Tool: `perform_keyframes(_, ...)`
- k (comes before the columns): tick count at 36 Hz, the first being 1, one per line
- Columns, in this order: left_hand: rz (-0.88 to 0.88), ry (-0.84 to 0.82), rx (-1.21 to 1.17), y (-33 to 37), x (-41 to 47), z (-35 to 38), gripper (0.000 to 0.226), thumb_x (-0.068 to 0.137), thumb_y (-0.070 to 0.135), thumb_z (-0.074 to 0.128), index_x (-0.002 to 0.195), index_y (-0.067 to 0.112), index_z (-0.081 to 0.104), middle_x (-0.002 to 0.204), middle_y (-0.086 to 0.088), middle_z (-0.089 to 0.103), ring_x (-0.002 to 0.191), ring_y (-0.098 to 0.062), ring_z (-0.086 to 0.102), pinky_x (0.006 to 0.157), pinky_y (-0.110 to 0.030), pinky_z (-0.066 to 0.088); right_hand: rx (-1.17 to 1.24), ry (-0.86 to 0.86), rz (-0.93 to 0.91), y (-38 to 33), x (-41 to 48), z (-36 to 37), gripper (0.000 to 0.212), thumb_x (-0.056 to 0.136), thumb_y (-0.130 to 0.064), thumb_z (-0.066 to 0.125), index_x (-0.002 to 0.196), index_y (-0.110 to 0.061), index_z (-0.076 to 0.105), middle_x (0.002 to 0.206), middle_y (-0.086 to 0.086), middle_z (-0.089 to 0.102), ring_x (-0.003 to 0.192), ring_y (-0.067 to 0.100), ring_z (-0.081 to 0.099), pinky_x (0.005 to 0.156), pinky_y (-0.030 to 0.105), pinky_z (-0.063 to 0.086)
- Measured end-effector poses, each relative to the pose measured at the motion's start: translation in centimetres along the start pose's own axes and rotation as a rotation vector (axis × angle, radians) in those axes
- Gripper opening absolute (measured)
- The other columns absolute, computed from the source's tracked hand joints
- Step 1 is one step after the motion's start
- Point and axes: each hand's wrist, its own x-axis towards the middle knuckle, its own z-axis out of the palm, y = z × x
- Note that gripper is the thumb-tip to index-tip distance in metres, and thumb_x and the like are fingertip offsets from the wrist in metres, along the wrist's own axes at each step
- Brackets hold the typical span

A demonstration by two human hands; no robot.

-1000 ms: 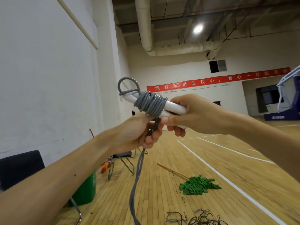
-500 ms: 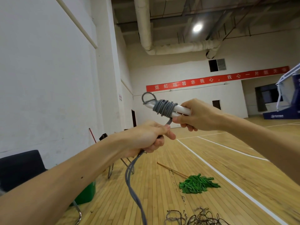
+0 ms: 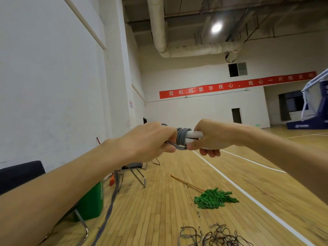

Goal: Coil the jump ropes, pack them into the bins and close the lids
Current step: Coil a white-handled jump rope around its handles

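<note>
Grey corded jump rope [image 3: 182,137] is wound in tight turns round its white tubular handles [image 3: 195,134], held mid-air with the long axis running left to right. The right hand [image 3: 211,137] has its grip closed round the handles' right end; the left hand [image 3: 147,141], against the coil's left side, pinches the cord, whose loose tail [image 3: 110,208] hangs toward the wooden floor [image 3: 159,210].

The left hand [image 3: 147,141] hides the jump rope's [image 3: 182,137] handle tips.
</note>
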Motion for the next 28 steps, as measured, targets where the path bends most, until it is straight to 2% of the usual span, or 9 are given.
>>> perform_keyframes(5,0.117,0.001,0.07,-0.8,0.3,-0.6,0.024,0.095,0.047,0.059,0.103,0.026,0.066,0.093,0.011,0.065,0.082,-0.004,0.053,0.075,-0.029,0.049,-0.006,-0.137,0.031,-0.9,-1.3,0.1,0.028,0.096,-0.028,0.068,0.098,0.0,0.068,0.061,0.001,0.067,0.046,0.013,0.057,0.047,0.022,0.049)
perform_keyframes(9,0.19,-0.006,0.072,-0.5,0.6,-1.3,0.032,0.091,0.053,0.059,0.099,0.024,0.07,0.084,0.017,0.061,0.072,0.005,0.048,0.073,-0.023,0.046,-0.091,-0.222,0.003,-2.0,-2.4,0.5,0.031,0.095,-0.03,0.069,0.099,0.001,0.069,0.065,0.002,0.069,0.047,0.013,0.058,0.048,0.022,0.05)
perform_keyframes(13,0.177,-0.048,-0.108,-0.6,0.8,-1.8,0.031,0.084,0.051,0.069,0.09,0.022,0.074,0.075,0.017,0.062,0.071,0.003,0.057,0.064,-0.015,0.042,-0.163,-0.265,-0.052,-2.8,-3.3,0.7,0.03,0.093,-0.03,0.071,0.095,0.0,0.068,0.068,0.004,0.07,0.046,0.012,0.058,0.05,0.022,0.051)
perform_keyframes(19,0.131,-0.079,-0.36,-1.2,0.4,-1.9,0.036,0.072,0.049,0.079,0.071,0.014,0.069,0.058,0.01,0.057,0.052,-0.002,0.048,0.053,-0.017,0.038,-0.167,-0.323,-0.095,-3.4,-4.2,0.4,0.028,0.09,-0.033,0.074,0.09,-0.006,0.068,0.07,0.004,0.07,0.054,0.016,0.06,0.049,0.02,0.049)
perform_keyframes(24,0.108,-0.182,-0.543,-1.3,0.2,-2.1,0.036,0.069,0.045,0.081,0.065,0.013,0.066,0.052,0.007,0.051,0.051,-0.006,0.045,0.052,-0.016,0.036,-0.151,-0.395,-0.133,-3.9,-4.8,0.2,0.028,0.089,-0.033,0.075,0.092,-0.006,0.07,0.069,0.002,0.069,0.057,0.017,0.06,0.049,0.019,0.048)
perform_keyframes(28,0.095,-0.229,-0.639,-1.0,0.0,-2.2,0.043,0.069,0.049,0.082,0.064,0.009,0.067,0.053,0.001,0.052,0.05,-0.011,0.046,0.051,-0.018,0.036,-0.09,-0.522,-0.205,-4.5,-5.4,0.3,0.023,0.09,-0.027,0.075,0.092,-0.005,0.07,0.069,0.003,0.068,0.054,0.013,0.06,0.048,0.02,0.049)
